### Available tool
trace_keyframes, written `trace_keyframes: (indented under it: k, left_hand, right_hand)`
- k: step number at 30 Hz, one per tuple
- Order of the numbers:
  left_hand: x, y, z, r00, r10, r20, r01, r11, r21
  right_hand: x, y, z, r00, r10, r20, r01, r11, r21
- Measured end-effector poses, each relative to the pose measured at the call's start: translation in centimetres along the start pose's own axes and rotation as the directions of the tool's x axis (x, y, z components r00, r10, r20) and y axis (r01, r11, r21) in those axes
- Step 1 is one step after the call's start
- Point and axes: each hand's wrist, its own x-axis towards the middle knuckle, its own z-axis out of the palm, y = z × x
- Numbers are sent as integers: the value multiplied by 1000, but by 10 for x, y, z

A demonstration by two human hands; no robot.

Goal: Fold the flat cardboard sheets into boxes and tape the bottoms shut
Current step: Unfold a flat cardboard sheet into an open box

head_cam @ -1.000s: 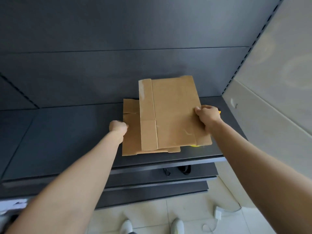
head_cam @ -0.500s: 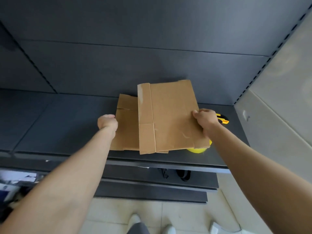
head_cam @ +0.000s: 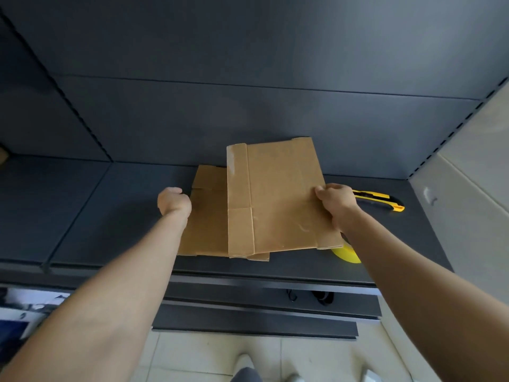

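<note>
Your right hand (head_cam: 337, 205) pinches the top sheet (head_cam: 278, 197) by its right edge and has raised it off the lower sheet (head_cam: 206, 224) on the shelf (head_cam: 110, 216), uncovering the knife (head_cam: 377, 199) and tape (head_cam: 348, 253). Your left hand (head_cam: 175, 201) curls at the lower sheet's edge; I cannot tell if it grips. Folding can start.

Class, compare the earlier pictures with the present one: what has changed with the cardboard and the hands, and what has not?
The right hand has raised the top sheet, uncovering the yellow tape roll and utility knife. Nothing was let go: it still grips that sheet's right edge, and the left hand stays curled at the left edge of the lower sheet.
</note>
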Motion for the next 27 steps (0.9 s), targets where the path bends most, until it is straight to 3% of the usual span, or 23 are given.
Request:
trace_keyframes:
  k: [7, 12, 18, 27]
  left_hand:
    - [-27, 56, 12, 922, 278, 268, -295, 955, 24]
    - [-64, 87, 23, 814, 330, 477, -401, 915, 51]
    - [-105, 101, 32, 738, 294, 608, -423, 903, 77]
    - [-146, 115, 40, 769, 319, 554, -385, 923, 3]
  right_hand:
    - [-8, -14, 5, 999, -12, -50, 11, 1000, -24]
    - [-18, -34, -17, 979, -184, -83, 153, 947, -284]
    - [-32, -61, -37, 936, -351, -24, 251, 714, -653]
    - [-47, -57, -54, 835, -500, 230, 463, 411, -786]
